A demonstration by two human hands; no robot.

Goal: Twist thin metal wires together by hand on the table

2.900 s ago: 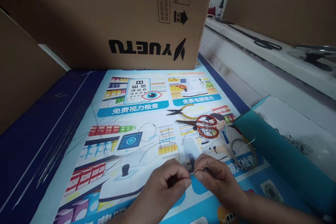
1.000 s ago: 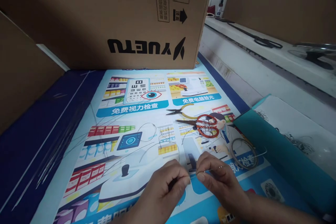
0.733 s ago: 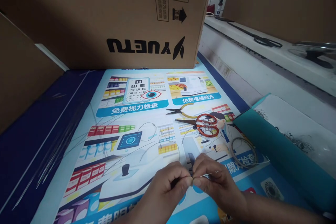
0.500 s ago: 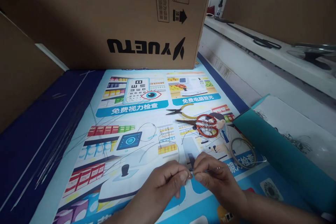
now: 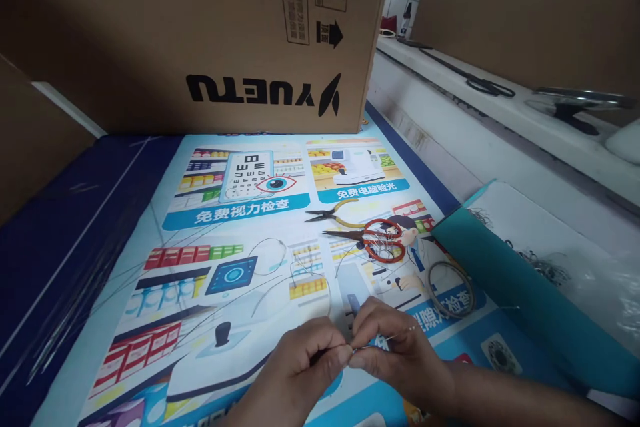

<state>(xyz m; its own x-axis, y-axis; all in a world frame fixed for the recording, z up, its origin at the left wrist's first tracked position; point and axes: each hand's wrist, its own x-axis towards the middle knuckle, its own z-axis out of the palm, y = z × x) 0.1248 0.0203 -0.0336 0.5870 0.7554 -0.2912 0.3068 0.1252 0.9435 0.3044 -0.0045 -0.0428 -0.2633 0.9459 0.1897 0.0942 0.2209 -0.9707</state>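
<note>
At the lower middle, my left hand (image 5: 313,360) and my right hand (image 5: 393,350) meet, with thumbs and forefingers pinched together fingertip to fingertip. A thin wire (image 5: 393,337) shows between the fingers of my right hand; whatever the left fingertips grip is too small and covered to make out. Beyond the hands, red-handled scissors (image 5: 385,240) lie with several fine wires over their handles, and yellow-handled pliers (image 5: 333,213) rest just behind. To the right of my right hand sits a coil of wire (image 5: 451,289). Loose thin wires (image 5: 270,260) curve across the printed sheet.
A large cardboard box (image 5: 225,27) stands across the back. On the right is a teal-sided open box (image 5: 505,293) holding small tangled wire pieces (image 5: 545,267). Straight wires (image 5: 75,300) lie at left on dark blue cloth. Black scissors (image 5: 490,87) rest on the ledge.
The hands have moved slightly left and down in the picture, still fingertip to fingertip. The whole view has shifted a little, and more thin wire now shows at my right fingers.
</note>
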